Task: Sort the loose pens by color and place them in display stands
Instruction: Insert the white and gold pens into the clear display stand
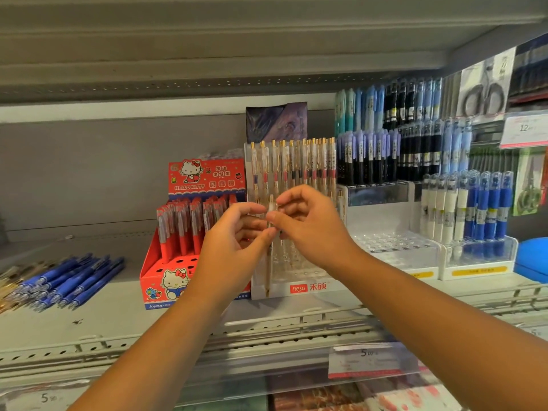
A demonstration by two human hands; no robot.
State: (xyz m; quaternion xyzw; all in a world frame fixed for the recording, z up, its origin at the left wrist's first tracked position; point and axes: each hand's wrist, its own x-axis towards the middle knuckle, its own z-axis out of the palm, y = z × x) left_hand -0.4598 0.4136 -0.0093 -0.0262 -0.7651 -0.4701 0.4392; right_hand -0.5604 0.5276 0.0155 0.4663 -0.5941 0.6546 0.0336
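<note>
From the head view, the left hand (228, 241) and right hand (311, 223) meet in front of the clear hesu display stand (308, 287). Both have curled fingers and pinch one transparent gold-tipped pen (269, 262) near its top. The pen hangs upright, tip down, just before the stand's near left edge. A row of similar gold-clipped pens (296, 164) stands at the back of this stand. Just left is a red Hello Kitty pen box (166, 280), and loose blue pens (74, 280) lie on the grey shelf (118, 321) at far left.
</note>
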